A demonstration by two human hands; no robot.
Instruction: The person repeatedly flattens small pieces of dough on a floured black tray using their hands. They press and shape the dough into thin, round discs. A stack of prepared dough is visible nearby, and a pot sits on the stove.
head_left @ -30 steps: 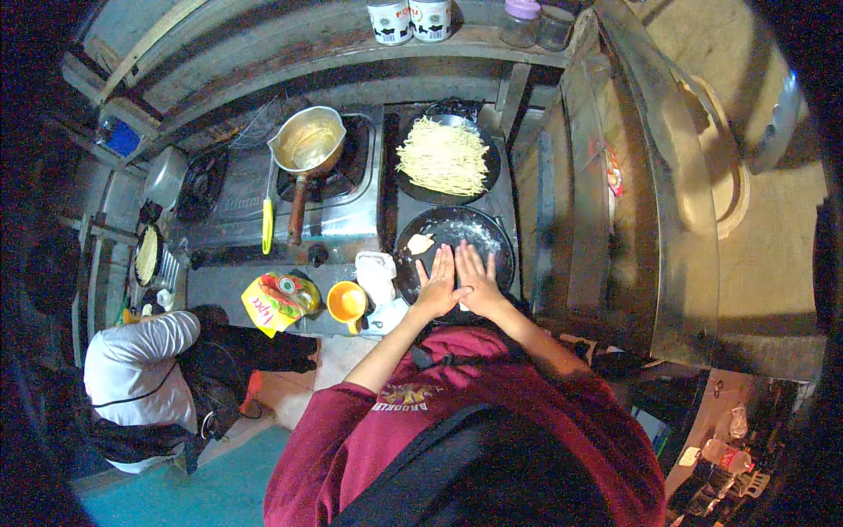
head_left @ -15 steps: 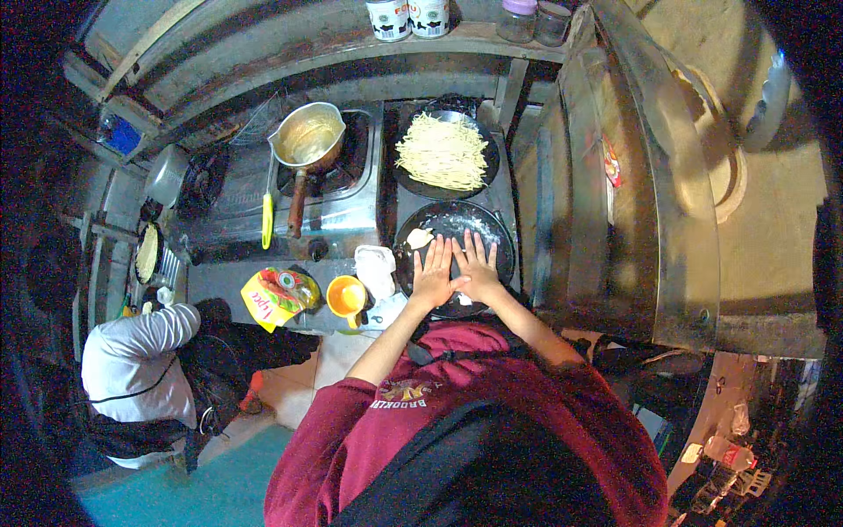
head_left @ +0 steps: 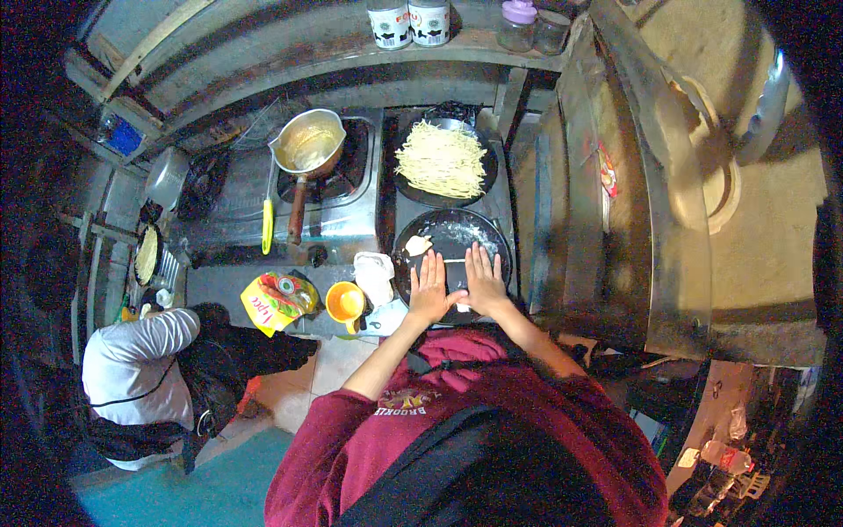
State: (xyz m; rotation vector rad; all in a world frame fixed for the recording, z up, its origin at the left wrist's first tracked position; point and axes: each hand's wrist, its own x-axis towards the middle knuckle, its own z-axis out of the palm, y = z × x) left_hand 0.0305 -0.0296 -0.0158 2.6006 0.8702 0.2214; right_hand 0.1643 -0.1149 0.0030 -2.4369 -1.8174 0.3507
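Observation:
Both my hands lie flat, palms down, on a round black tray (head_left: 461, 230) dusted with white flour. My left hand (head_left: 429, 292) has its fingers stretched out, and so does my right hand (head_left: 486, 283) beside it; the thumbs nearly meet. Between the fingers shows a thin pale dough strand (head_left: 454, 260), its ends hidden by the hands. A small lump of dough (head_left: 418, 245) rests at the tray's left side, just past my left fingertips. Beyond the tray, many thin pale dough sticks (head_left: 442, 160) are heaped on a second dark round tray (head_left: 489, 180).
A pot (head_left: 309, 145) with a wooden handle stands on the stove (head_left: 237, 227), next to a green-handled tool (head_left: 268, 228). Left of my tray are a white bag (head_left: 374, 277), an orange cup (head_left: 346, 300) and a yellow packet (head_left: 277, 301). A person in a grey sleeve (head_left: 145, 342) sits at far left.
My hands have moved apart sideways and slightly toward me, and the strand between them now shows. The dough lump looks slightly changed in shape.

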